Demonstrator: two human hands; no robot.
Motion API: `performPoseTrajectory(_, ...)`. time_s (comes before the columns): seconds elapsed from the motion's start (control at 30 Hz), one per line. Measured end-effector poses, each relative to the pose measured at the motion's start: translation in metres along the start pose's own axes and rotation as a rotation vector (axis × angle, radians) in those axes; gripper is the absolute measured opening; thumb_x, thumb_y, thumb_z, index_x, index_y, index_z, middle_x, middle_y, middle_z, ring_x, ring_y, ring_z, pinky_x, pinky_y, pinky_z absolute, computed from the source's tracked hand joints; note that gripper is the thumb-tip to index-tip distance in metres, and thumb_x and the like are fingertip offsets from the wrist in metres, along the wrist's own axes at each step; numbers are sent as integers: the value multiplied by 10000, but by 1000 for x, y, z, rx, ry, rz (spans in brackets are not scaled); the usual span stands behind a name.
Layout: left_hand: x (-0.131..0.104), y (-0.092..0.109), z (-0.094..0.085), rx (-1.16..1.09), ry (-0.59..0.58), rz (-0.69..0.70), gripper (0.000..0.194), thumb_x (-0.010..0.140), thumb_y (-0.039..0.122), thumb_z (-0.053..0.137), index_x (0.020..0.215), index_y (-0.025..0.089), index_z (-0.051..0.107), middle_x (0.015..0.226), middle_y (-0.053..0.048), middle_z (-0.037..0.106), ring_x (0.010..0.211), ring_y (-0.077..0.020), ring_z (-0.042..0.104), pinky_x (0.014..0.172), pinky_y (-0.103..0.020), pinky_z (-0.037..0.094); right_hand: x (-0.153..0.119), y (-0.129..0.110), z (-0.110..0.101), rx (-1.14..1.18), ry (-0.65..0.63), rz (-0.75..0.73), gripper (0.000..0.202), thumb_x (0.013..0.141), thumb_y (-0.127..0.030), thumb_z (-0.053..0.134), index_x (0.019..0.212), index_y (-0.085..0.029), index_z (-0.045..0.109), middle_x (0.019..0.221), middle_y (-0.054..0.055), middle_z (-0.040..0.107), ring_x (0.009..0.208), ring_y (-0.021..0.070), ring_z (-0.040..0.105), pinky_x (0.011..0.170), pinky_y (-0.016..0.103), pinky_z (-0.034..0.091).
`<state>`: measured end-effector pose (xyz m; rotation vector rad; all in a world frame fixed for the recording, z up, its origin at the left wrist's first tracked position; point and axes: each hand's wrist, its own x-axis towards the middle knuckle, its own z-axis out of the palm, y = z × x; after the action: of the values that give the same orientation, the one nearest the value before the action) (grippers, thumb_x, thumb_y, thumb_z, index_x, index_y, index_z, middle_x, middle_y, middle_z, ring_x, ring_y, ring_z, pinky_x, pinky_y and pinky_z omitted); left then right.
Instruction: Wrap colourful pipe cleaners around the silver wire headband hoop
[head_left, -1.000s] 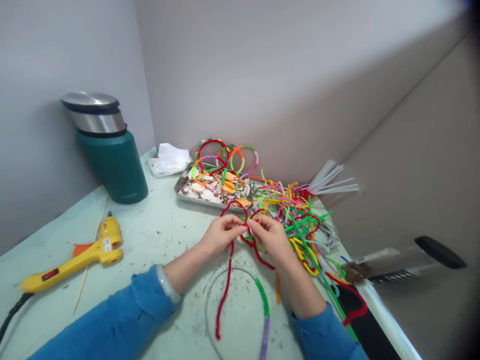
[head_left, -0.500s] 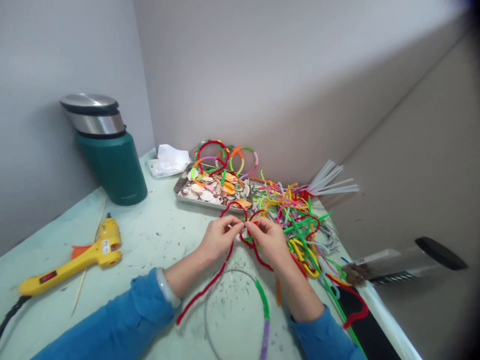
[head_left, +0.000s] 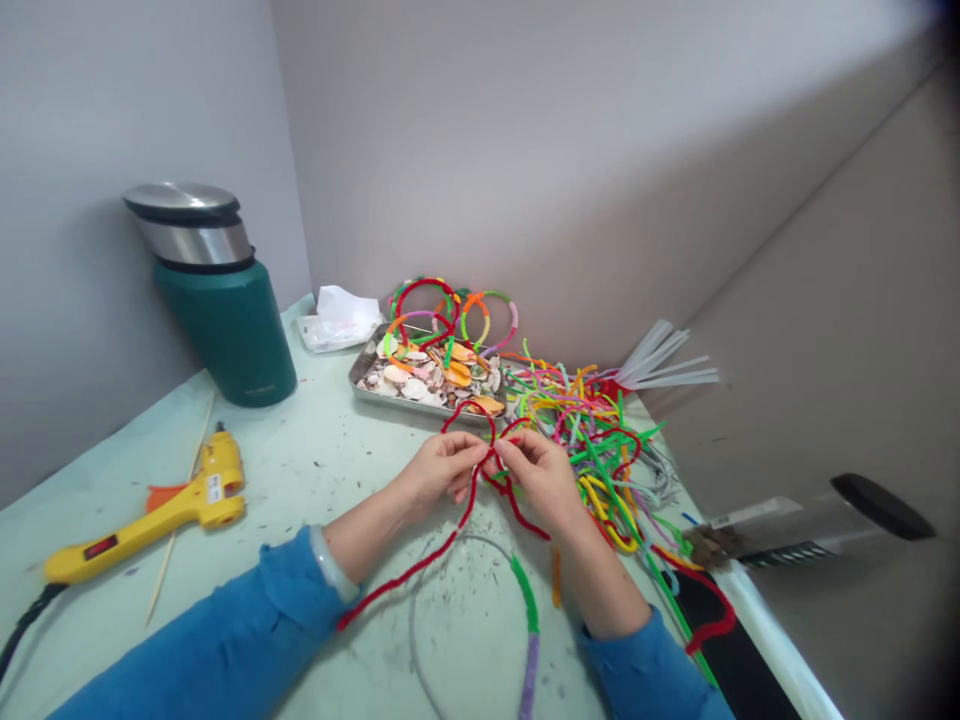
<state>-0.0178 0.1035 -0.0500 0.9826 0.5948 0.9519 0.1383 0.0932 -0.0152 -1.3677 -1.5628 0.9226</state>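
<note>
Between my two hands is a red pipe cleaner (head_left: 420, 568), bent into loops at the middle with long ends trailing down. My left hand (head_left: 444, 468) pinches it from the left, thumb against forefinger. Close beside it, my right hand (head_left: 541, 478) pinches the same crossing point from the right, the fingertips of both nearly touching. Below them on the table lies a thin wire hoop (head_left: 414, 640), partly wrapped in green (head_left: 526, 592) and purple (head_left: 529, 665) fuzzy sections.
A metal tray (head_left: 390, 402) of shells, with colourful rings on top, stands at the back. Tangled pipe cleaners (head_left: 600, 450) cover the right side. A yellow glue gun (head_left: 180, 505), wooden stick (head_left: 161, 580), green bottle (head_left: 232, 330) and tissue pack (head_left: 341, 325) are leftward.
My left hand has turned slightly and its fingers have shifted on the red pipe cleaner. The pipe cleaner's long left end has swung a little outward to the left.
</note>
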Motion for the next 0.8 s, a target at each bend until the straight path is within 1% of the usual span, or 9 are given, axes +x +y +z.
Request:
performPoseTrajectory(0.07, 0, 0, -2, -16, -31, 5, 283, 770, 408, 644, 775, 126, 622, 591, 27, 562, 366, -24, 327, 386, -191, 304, 0, -1, -1, 10, 1, 6, 246, 778, -393, 624, 682, -168, 594, 571, -18, 542, 522, 106, 421, 506, 233, 326)
performPoseTrajectory(0.17, 1, -1, -3, -1, -15, 4, 256, 762, 385, 652, 764, 131, 621, 550, 45, 513, 368, -27, 309, 390, -194, 302, 1, -2, -1, 9, 1, 7, 250, 771, -392, 630, 668, -169, 591, 563, -20, 532, 519, 105, 422, 503, 233, 327)
performPoseTrajectory(0.33, 2, -1, -2, 107, 81, 39, 275, 709, 392, 694, 777, 138, 613, 634, 25, 582, 392, -25, 348, 401, -194, 270, 1, -1, 0, -16, -7, -3, 252, 776, -392, 626, 676, -163, 597, 564, -20, 524, 521, 106, 420, 508, 237, 334)
performPoseTrajectory(0.43, 2, -1, -2, 140, 107, 55, 272, 714, 392, 681, 715, 128, 614, 591, 20, 570, 394, -30, 349, 401, -196, 247, 0, 0, 1, -43, -18, -34, 238, 794, -379, 610, 696, -162, 599, 592, -11, 542, 537, 114, 437, 518, 240, 347)
performPoseTrajectory(0.53, 2, -1, -5, 48, 37, 2, 227, 733, 333, 640, 654, 122, 609, 514, 27, 515, 365, -31, 303, 383, -201, 217, -3, 0, 2, -98, -40, -144, 202, 835, -340, 573, 731, -170, 605, 653, 8, 578, 592, 131, 486, 565, 250, 381)
performPoseTrajectory(0.6, 2, 2, -7, -61, -47, -78, 172, 718, 273, 618, 644, 118, 603, 509, 26, 503, 348, -26, 269, 370, -202, 211, -5, -3, 2, -151, -50, -270, 180, 857, -300, 554, 739, -177, 611, 695, 16, 589, 649, 141, 519, 624, 261, 403)
performPoseTrajectory(0.67, 1, 6, -10, -155, -136, -188, 125, 685, 223, 599, 624, 116, 578, 507, 24, 489, 339, -21, 236, 355, -200, 195, -8, -8, 2, -183, -67, -383, 165, 869, -264, 545, 745, -182, 619, 725, 20, 593, 695, 145, 540, 674, 269, 413)
performPoseTrajectory(0.73, 0, 10, -11, -218, -213, -320, 90, 661, 194, 584, 619, 122, 552, 478, 38, 440, 332, -19, 196, 343, -195, 166, -10, -11, 2, -169, -102, -440, 157, 876, -247, 541, 757, -185, 623, 739, 22, 597, 710, 146, 552, 687, 270, 418)
performPoseTrajectory(0.8, -3, 13, -11, -253, -263, -412, 77, 660, 181, 589, 636, 130, 537, 455, 62, 379, 334, -17, 175, 347, -184, 170, -10, -13, 1, -141, -137, -443, 153, 875, -253, 547, 760, -186, 622, 740, 21, 598, 707, 146, 553, 682, 268, 420)
